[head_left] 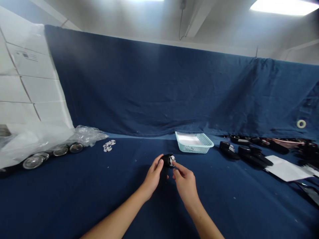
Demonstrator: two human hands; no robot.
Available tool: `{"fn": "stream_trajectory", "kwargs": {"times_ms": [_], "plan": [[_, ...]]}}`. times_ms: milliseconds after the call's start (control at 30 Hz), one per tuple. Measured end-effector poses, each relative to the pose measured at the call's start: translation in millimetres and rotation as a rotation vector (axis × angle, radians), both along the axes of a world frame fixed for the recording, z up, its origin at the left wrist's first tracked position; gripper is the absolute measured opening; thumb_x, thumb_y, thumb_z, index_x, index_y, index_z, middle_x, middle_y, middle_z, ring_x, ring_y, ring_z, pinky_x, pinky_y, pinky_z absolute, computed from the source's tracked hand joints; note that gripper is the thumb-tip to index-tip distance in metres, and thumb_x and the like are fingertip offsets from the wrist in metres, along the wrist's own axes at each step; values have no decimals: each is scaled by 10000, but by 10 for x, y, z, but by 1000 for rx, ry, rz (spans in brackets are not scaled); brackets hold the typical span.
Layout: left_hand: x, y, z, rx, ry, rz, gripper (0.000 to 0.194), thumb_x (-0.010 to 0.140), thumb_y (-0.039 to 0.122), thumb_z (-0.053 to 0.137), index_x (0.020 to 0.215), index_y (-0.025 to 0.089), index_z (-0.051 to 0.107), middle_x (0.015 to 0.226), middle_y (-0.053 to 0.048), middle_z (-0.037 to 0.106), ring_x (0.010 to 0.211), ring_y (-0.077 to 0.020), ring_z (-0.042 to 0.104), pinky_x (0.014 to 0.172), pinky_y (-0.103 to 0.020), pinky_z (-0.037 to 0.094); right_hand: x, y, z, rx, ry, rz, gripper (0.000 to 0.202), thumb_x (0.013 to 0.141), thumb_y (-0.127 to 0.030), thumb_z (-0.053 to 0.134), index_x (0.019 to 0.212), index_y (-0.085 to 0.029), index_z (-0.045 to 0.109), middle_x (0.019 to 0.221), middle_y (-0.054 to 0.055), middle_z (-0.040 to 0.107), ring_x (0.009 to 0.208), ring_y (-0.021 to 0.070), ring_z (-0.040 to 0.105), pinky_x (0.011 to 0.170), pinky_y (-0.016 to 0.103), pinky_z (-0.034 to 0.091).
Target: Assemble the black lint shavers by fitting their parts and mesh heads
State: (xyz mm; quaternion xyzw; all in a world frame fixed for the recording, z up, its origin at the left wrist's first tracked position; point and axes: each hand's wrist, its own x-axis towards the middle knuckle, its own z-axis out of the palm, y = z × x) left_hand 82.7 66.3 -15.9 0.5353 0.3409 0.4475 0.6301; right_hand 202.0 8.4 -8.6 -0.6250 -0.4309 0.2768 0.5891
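Observation:
My left hand (154, 176) is wrapped round a black cylindrical housing (165, 160) held above the blue cloth-covered table (99, 199). The housing's end faces right and shows a white piece with dark cut-outs (171, 160) in it. At that end is my right hand (184, 181), its index fingertip against the white piece and the other fingers curled in. Whether those curled fingers hold anything is hidden. Several similar white and black pieces (109, 145) lie in a small group on the table to the left.
A light-blue plastic basket (195, 148) with white paper inside stands at the back. Round clear-faced lamp parts (33, 161) and plastic wrap (87, 134) lie at left. Black parts (251, 156) and a white sheet (286, 168) lie at right. A blue curtain (149, 86) hangs behind.

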Motion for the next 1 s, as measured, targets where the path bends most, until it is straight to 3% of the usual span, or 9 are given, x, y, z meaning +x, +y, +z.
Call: {"fn": "stream_trajectory", "kwargs": {"times_ms": [133,400,533,767,1000], "plan": [[-1,4,-2,8,-4,-10,581,872,550,519,1364,260,413,1251,-106,579,640,-162,641,584,-303,525,-15,-47,42,13,-168,30,440,824,-299,467,1210,-197,651,658,21,665,558,159,572,542,250,420],[5,-38,42,30,21,-5,598,859,565,521,1363,258,423,1297,-100,556,704,-171,632,588,-281,519,25,-85,135,-225,-520,-58,511,845,-217,404,1310,-387,529,811,32,716,686,212,640,586,282,361],[5,-22,30,24,24,4,599,860,564,522,1360,248,430,1262,-101,578,668,-159,628,581,-275,512,87,-51,126,-202,-433,-77,456,812,-218,435,1209,-328,632,830,55,718,746,240,644,622,299,378],[-2,29,-23,-5,31,1,627,860,593,503,1378,251,409,1098,-95,638,597,-169,635,516,-279,497,117,12,20,-117,-253,-15,421,826,-248,383,1078,-193,715,585,20,638,521,179,581,515,256,420],[-4,10,-15,12,25,3,606,870,578,506,1375,259,407,1126,-93,631,593,-162,638,512,-275,508,36,-59,70,-75,-337,-7,420,838,-252,411,1162,-268,679,707,33,689,606,195,604,567,271,416]]}}
